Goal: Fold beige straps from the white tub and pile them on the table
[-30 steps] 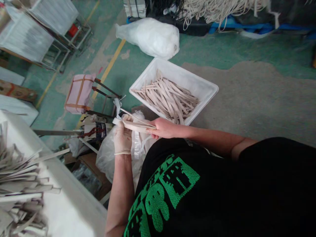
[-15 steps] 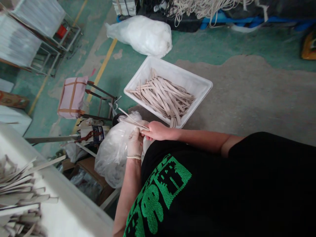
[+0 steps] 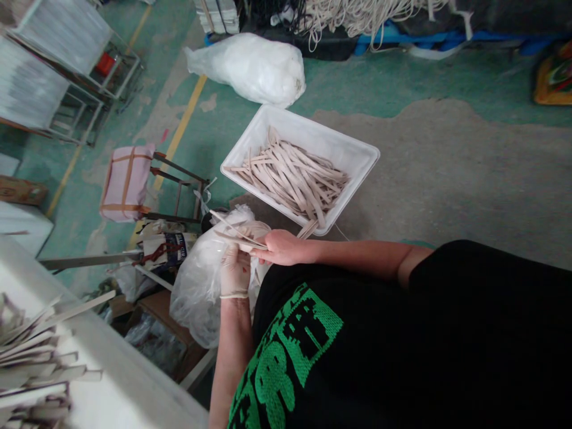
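Compared with half a second ago: bundle of strips [image 3: 241,235] sunk a little lower onto the clear bag [image 3: 201,280], gloved left hand [image 3: 235,268] slid slightly down and left beneath it, view drifted a touch. Head view only: right hand [image 3: 279,247], bare, pinching the near end of the strips between thumb and fingers; left hand curled up under the same bundle, fingers closed against its underside, bag plastic bunched around them. Strips lying nearly level, far ends poking out over the bag's mouth, not yet inside as far as can be told. Just beyond, white tub [image 3: 357,152] on the floor, piled with more strips, one hanging over its near rim. White sack [image 3: 250,65] farther off, pink stool [image 3: 127,182] to the left, counter [image 3: 134,381] at lower left with another heap of strips. Risks, as a judgement: loose top strips fanning apart and sliding off to the floor if the pinch slackens; bag mouth collapsing shut under the bundle; sharp ends snagging or piercing the thin plastic. Writing: green blocky print on the black shirt, unreadable from this angle; a label on a can beside the stool, too small to read.
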Available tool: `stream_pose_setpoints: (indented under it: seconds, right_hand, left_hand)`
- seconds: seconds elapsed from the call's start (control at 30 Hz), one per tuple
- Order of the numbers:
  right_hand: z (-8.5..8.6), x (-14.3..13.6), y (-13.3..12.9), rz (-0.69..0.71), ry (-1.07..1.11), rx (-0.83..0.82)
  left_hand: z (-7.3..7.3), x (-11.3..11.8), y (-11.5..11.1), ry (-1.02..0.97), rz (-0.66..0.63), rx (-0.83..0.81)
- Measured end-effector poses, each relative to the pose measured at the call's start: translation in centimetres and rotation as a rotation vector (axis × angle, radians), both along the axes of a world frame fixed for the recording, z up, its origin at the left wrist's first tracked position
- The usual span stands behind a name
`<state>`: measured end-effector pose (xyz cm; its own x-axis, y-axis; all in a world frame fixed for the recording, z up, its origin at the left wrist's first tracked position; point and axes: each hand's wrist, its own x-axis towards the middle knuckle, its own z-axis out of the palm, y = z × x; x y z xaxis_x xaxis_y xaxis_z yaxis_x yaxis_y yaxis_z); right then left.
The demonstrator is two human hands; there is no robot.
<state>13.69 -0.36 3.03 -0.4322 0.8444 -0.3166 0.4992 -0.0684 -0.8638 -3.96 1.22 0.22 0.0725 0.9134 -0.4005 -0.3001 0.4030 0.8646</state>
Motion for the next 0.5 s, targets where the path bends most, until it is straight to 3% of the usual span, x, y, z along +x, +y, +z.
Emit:
stream_pose_setpoints:
  seconds: [0.13,0.3,0.5]
  right_hand:
    - [-0.1,0.1,-0.9,0.059,-0.006,-0.07]
    - [-0.1,-0.3,0.1,-0.038,0.029,-0.058]
    - [-0.6,1.1,-1.0,0.105,0.086,-0.175]
  left_hand:
    - [0.2,-1.1,0.4,0.009,0.015,-0.023]
    - [-0.2,0.7,-0.9,-0.044,-0.095,-0.012]
    - [0.3,-1.0,0.4,-0.05,0.077,-0.03]
